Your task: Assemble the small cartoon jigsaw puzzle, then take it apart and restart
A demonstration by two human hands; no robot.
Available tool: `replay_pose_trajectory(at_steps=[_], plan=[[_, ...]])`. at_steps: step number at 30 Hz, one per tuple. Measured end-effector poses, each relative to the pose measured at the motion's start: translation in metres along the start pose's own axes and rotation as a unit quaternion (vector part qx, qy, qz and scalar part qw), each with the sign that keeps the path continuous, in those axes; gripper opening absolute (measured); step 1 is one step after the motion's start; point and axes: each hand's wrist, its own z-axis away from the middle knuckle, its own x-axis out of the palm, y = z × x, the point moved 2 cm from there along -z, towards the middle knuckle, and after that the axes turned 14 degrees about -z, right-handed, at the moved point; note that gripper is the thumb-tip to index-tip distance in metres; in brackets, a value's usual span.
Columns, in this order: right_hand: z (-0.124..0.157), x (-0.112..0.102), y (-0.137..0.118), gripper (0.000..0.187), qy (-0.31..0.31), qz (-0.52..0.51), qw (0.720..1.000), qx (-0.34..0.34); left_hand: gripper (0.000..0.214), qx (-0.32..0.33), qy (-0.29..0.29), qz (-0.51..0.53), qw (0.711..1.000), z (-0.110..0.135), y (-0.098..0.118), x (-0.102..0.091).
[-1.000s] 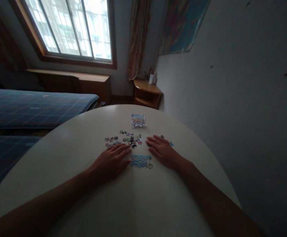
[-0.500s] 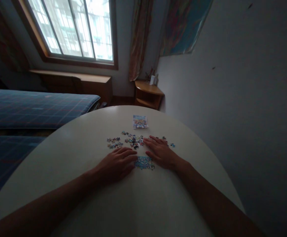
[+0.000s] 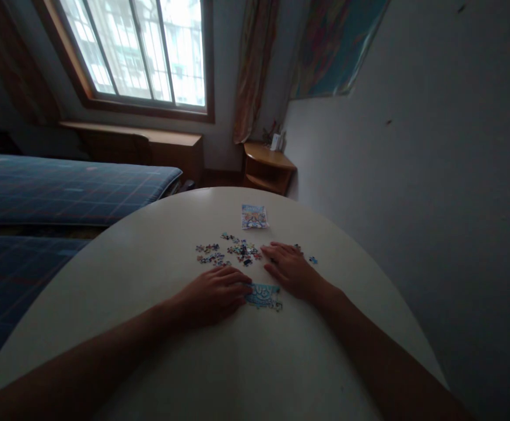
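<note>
A partly joined blue jigsaw section (image 3: 264, 297) lies flat on the white round table (image 3: 149, 368). My left hand (image 3: 217, 291) rests palm down with its fingers stretched out, and its fingertips touch the section's left edge. My right hand (image 3: 293, 270) lies over the right side of the loose jigsaw pieces (image 3: 242, 250), fingers extended and hiding some of them. Whether a small piece sits under those fingers cannot be seen. Beyond the pieces lies a small square picture sheet (image 3: 255, 217) with a blue and orange print.
More loose pieces (image 3: 211, 257) lie to the left of the pile, and a single piece (image 3: 313, 260) is to the right of my right hand. A plaid mattress (image 3: 75, 190) stands beyond the table on the left. A wooden corner shelf (image 3: 267, 161) is behind it.
The joined section has slid slightly toward me, with my left hand's fingertips at its edge. My right hand stays nearly in place over the pieces. The view has shifted a little.
</note>
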Motion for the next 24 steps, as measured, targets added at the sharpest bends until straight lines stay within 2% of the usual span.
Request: replay_pose_trajectory(at_steps=[3,7,17,24], plan=[[0.007,-0.006,0.001,0.031,0.029,0.002,0.999,-0.024,0.024,0.004,-0.004,0.008,1.0,0.001,0.0,-0.002],[0.015,-0.012,-0.003,0.019,0.032,-0.028,0.996,-0.075,0.025,0.009,-0.008,0.02,1.0,0.002,0.0,-0.003],[0.01,-0.001,-0.012,0.017,0.039,-0.102,0.985,-0.132,0.028,0.048,-0.015,0.062,0.997,-0.003,0.004,-0.005],[0.011,0.0,-0.022,0.016,0.031,-0.08,0.99,-0.11,0.026,0.007,-0.017,0.002,1.0,-0.002,0.002,-0.003]])
